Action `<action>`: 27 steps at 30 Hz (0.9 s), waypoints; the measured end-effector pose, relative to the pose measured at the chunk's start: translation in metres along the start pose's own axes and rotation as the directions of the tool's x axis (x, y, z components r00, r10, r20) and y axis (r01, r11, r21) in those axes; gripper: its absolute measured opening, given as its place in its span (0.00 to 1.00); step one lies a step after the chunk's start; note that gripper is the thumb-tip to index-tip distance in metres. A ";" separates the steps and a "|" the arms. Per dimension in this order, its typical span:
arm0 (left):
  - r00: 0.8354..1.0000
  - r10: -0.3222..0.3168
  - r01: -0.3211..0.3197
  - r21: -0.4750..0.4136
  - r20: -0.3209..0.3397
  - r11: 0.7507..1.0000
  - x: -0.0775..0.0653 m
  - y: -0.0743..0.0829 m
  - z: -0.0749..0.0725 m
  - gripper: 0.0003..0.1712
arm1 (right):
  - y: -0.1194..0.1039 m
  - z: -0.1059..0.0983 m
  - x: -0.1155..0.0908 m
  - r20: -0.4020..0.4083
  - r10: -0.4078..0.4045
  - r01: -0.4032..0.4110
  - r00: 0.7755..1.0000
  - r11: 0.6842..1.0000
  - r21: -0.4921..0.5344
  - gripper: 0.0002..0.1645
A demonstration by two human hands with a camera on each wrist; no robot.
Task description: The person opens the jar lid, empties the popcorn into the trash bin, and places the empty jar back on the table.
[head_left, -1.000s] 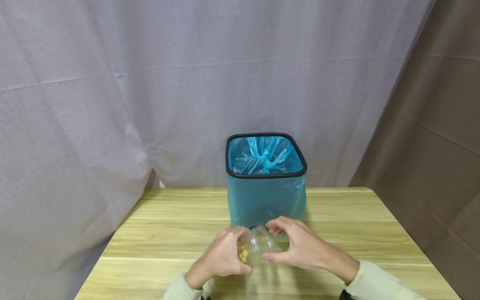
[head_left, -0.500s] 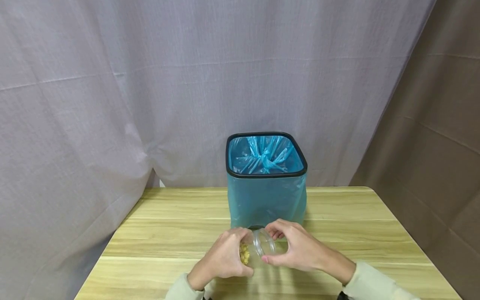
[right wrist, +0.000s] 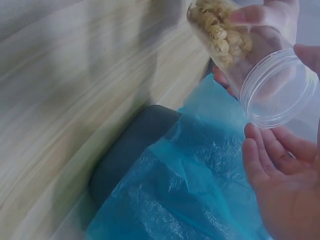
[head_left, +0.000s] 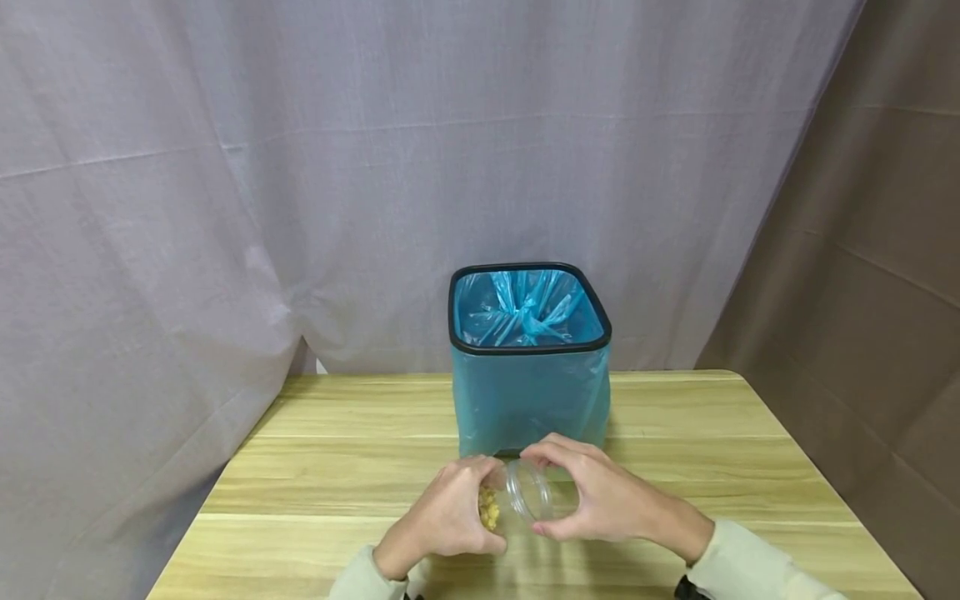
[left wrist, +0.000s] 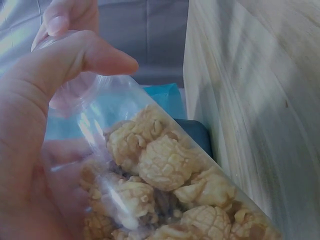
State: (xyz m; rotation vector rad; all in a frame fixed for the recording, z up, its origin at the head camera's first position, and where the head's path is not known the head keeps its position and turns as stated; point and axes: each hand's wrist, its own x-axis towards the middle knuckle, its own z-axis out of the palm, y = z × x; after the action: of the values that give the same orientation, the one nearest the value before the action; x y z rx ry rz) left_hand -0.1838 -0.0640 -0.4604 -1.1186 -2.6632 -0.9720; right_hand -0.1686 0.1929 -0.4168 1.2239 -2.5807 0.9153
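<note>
Table (head_left: 337, 467): pale wood grain, no writing.
Bin (head_left: 529, 358): square, black rim, lined with a blue bag (right wrist: 200, 200); stands at the table's middle, just behind the hands; no label legible.
Jar (head_left: 517, 493): clear plastic, unlabelled, tipped on its side above the table just before the bin, mouth toward the right; yellow puffed snacks (left wrist: 165, 165) sit at its closed end.
Left hand (head_left: 450, 512): fingers curled round the jar's body.
Right hand (head_left: 600, 500): thumb and fingertips curled around the jar's mouth end; palm open in the wrist view.
</note>
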 end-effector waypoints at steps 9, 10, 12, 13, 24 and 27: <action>1.000 -0.011 0.011 -0.001 0.021 1.000 0.000 0.000 0.001 0.38 | 0.001 -0.004 0.000 0.015 -0.131 0.131 0.991 0.989 -0.068 0.50; 1.000 -0.011 0.011 -0.002 0.022 1.000 0.000 0.000 0.001 0.38 | 0.001 -0.004 0.000 0.017 -0.138 0.139 0.990 0.987 -0.077 0.51; 1.000 -0.009 0.009 -0.007 0.023 1.000 0.000 0.000 0.001 0.38 | 0.001 -0.004 0.000 0.018 -0.144 0.145 0.989 0.985 -0.089 0.53; 1.000 -0.009 0.009 -0.007 0.022 1.000 0.000 0.000 0.001 0.38 | 0.001 -0.005 0.000 0.018 -0.134 0.136 0.991 0.986 -0.098 0.54; 1.000 -0.019 0.019 -0.019 0.018 1.000 0.000 -0.001 0.001 0.36 | -0.008 -0.007 0.001 -0.004 0.172 -0.172 0.985 0.985 -0.027 0.42; 0.999 -0.025 0.026 -0.019 0.019 0.999 -0.001 -0.001 0.001 0.36 | -0.007 -0.006 0.002 -0.006 0.220 -0.220 0.975 0.975 -0.028 0.38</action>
State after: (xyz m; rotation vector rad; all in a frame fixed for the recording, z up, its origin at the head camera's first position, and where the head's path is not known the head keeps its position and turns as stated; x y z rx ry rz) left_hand -0.1836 -0.0644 -0.4614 -1.1061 -2.6953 -0.9981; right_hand -0.1653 0.1914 -0.4077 0.9415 -2.7580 0.9127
